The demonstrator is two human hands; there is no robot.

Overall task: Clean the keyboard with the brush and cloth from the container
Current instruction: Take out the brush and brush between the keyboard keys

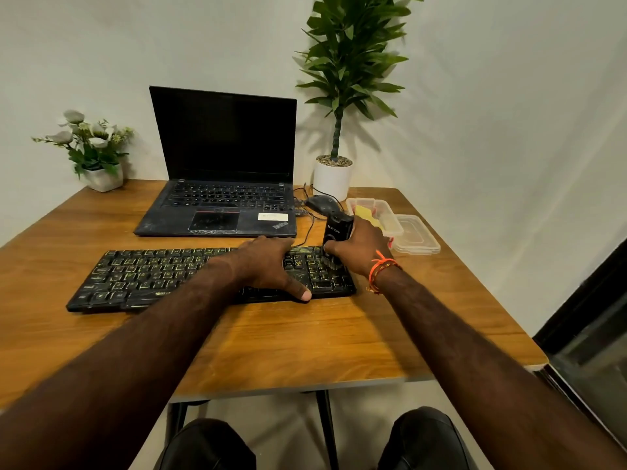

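Over the keyboard's [210,276] right end, the right hand [363,247] grips the brush [336,232], bristles down; the left hand [268,266] presses flat. Brushing is underway; next, sweep leftward.

Wooden tabletop [305,340] on dark metal legs [327,432], pushed into a corner of plain white walls [492,130]. Behind the tabletop, soft leaf shadows on the walls. Right of the tabletop, a dark-framed glass pane [597,337].
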